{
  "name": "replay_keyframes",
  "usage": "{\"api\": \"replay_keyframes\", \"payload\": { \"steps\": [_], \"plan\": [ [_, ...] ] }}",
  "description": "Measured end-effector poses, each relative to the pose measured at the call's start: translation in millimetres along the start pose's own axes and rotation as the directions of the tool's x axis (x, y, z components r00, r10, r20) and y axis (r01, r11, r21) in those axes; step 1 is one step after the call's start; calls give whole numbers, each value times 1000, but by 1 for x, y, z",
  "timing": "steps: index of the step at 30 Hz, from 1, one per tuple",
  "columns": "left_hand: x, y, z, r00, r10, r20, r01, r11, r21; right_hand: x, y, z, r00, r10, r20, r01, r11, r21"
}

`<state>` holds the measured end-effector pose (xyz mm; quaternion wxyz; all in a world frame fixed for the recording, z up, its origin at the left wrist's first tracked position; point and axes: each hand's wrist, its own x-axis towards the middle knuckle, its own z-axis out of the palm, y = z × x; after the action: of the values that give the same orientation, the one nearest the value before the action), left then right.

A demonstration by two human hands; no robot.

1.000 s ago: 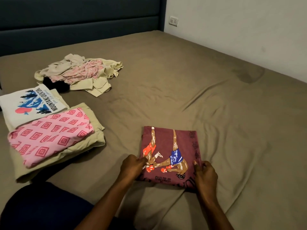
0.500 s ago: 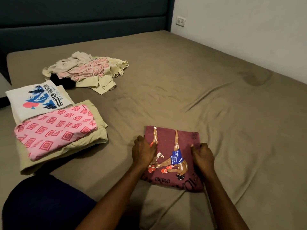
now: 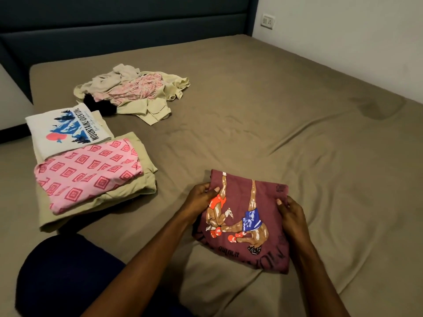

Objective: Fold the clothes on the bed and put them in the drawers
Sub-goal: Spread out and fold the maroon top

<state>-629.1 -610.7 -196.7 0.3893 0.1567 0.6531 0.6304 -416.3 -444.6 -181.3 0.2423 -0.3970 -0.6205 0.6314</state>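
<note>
Both hands grip a folded maroon shirt [image 3: 249, 209] on the bed [image 3: 274, 133]: the left hand [image 3: 201, 200] pinches its left edge, the right hand [image 3: 290, 211] its right edge. Left of them lie folded clothes [image 3: 89, 175]; beyond, an unfolded pile [image 3: 135, 92].

Both hands — left [image 3: 201, 199], right [image 3: 291, 212] — gripping folded maroon shirt [image 3: 249, 197], bed [image 3: 251, 110]

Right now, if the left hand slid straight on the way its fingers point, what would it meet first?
Only the maroon shirt it already holds: the left hand points right, across the print, toward the right hand at the far edge.
</note>
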Motion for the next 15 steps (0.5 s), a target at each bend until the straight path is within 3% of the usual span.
{"api": "replay_keyframes", "payload": {
  "steps": [9,15],
  "plan": [
    [-29,49,-61,994,86,-74,-97,982,-164,12,-44,61,992,-33,120,18,992,122],
    [-60,104,-161,932,163,-322,-212,970,-122,39,-86,180,947,-57,315,-1,983,181]
  ]
}}
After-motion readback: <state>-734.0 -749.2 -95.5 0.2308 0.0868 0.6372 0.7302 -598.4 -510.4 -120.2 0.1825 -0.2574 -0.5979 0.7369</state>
